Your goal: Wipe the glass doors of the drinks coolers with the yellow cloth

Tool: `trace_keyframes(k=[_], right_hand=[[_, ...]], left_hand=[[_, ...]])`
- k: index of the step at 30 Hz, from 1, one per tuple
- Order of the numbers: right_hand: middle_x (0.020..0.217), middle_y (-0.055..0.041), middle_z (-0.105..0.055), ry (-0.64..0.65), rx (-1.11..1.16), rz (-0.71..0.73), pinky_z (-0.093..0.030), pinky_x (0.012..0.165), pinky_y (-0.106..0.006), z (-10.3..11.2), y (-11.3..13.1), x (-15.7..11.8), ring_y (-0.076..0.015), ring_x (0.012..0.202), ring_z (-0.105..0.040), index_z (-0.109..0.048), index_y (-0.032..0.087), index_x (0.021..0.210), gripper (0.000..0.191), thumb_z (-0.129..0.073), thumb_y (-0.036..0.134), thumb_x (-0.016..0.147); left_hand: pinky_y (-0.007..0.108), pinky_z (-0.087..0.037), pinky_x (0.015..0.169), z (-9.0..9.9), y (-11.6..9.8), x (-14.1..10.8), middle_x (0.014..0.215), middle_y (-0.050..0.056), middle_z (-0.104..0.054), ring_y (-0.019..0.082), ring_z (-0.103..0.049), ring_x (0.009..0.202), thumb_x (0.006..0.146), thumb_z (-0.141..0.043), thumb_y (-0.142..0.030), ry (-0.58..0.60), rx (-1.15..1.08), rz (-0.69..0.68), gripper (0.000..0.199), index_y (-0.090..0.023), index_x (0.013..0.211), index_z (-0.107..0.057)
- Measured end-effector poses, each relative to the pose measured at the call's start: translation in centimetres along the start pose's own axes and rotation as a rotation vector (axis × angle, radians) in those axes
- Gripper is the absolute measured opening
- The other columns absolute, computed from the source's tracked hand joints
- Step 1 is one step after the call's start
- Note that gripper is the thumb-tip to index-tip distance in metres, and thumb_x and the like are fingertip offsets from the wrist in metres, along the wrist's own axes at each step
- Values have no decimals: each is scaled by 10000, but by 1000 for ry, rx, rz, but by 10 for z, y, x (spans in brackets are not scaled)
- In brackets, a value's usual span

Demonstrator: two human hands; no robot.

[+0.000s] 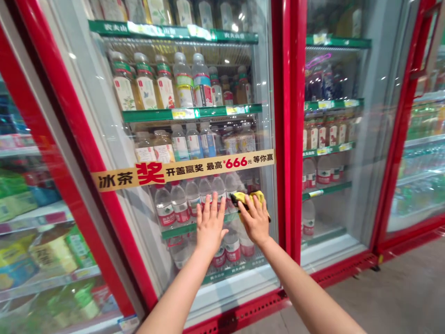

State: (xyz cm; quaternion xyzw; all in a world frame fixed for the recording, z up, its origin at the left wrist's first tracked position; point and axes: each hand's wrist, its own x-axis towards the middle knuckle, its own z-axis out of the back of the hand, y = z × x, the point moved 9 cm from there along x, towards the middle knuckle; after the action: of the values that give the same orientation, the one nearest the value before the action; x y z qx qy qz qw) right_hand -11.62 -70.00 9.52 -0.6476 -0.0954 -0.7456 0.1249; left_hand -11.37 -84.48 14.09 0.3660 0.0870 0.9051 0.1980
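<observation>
My left hand [210, 222] lies flat with spread fingers at the glass door [130, 218] of a red-framed drinks fridge, below a printed strip. To its right, my right hand [255, 219] holds a yellow and black cloth [257, 197] against the same pane, its fingers over the lower part of the cloth. Both arms reach forward from the bottom of the view. Behind the glass, red-labelled water bottles [181, 204] stand on a shelf near my hands.
A gold strip with lettering [187, 169] crosses the door. Red door frames [294, 139] separate this fridge from another on the right. Packaged drinks [52, 250] fill shelves at the left. Grey floor [399, 287] shows at the lower right.
</observation>
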Motion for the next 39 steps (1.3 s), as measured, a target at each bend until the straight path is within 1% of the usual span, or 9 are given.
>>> trace_keyframes(k=[2,5,8,13,20,28,35,37,39], right_hand=[[1549,-34,-526,36,5,48,-267,1245,-578,-6,1,26,-257,1529,-319,-535,360,1458,480,-560,227,997],[1569,-82,-496,-18,-55,-94,-298,1224,-591,-1,-34,58,-288,1540,-292,-520,317,1478,479,-540,236,1007],[1603,-179,-417,-52,-152,-244,-340,1180,-634,7,-62,41,-338,1561,-219,-431,239,1542,533,-481,179,1015],[1648,-236,-299,-38,-201,-261,-367,1151,-650,3,-52,-2,-340,1581,-114,-242,212,1618,673,-425,67,986],[1657,-184,-312,8,-141,-306,-329,1185,-593,0,-73,59,-332,1569,-188,-381,232,1574,616,-469,135,972],[1654,-173,-323,50,-76,-428,-389,1125,-609,-8,-66,-78,-340,1556,-235,-222,298,1628,773,-451,82,923],[1683,-163,-250,61,-51,-479,-318,1168,-629,-10,-86,-8,-323,1584,-122,-278,274,1613,634,-411,188,999],[1688,-148,-245,73,-23,-481,-305,1179,-627,-11,-81,-17,-318,1585,-123,-273,292,1614,630,-418,208,1006],[1682,-144,-264,75,10,-478,-305,1183,-628,-11,-70,-51,-314,1583,-139,-249,308,1619,647,-426,204,1005]], left_hand=[[655,-50,1248,2,-6,4,1682,147,5,354,52,1560,678,-905,-385,-20,-10,-1,1301,-261,1609,-5],[634,-24,1254,2,-22,15,1687,105,-3,331,62,1560,665,-917,-340,-15,-40,-68,1305,-314,1600,-6],[616,-20,1262,0,-34,26,1689,81,1,322,81,1558,627,-939,-301,0,-57,-112,1330,-331,1596,-30],[663,-45,1247,-3,-37,32,1688,65,-14,340,104,1554,620,-943,-276,-14,-43,-130,1320,-337,1596,-58],[677,-64,1241,-5,-34,32,1685,59,-51,333,86,1553,631,-934,-219,-59,-79,-144,1340,-366,1585,-5],[677,-9,1230,-13,-32,35,1685,53,-39,323,140,1538,633,-937,-276,-7,-125,-171,1319,-377,1590,-36],[684,24,1224,-16,-35,36,1687,62,-11,329,157,1531,598,-956,-260,9,-148,-166,1357,-373,1594,-42],[684,14,1229,-15,-35,35,1687,58,-16,329,140,1536,605,-952,-253,10,-150,-163,1360,-382,1589,-21],[682,-6,1235,-14,-35,34,1687,59,-26,331,118,1542,622,-943,-253,12,-147,-163,1346,-383,1585,-11]])
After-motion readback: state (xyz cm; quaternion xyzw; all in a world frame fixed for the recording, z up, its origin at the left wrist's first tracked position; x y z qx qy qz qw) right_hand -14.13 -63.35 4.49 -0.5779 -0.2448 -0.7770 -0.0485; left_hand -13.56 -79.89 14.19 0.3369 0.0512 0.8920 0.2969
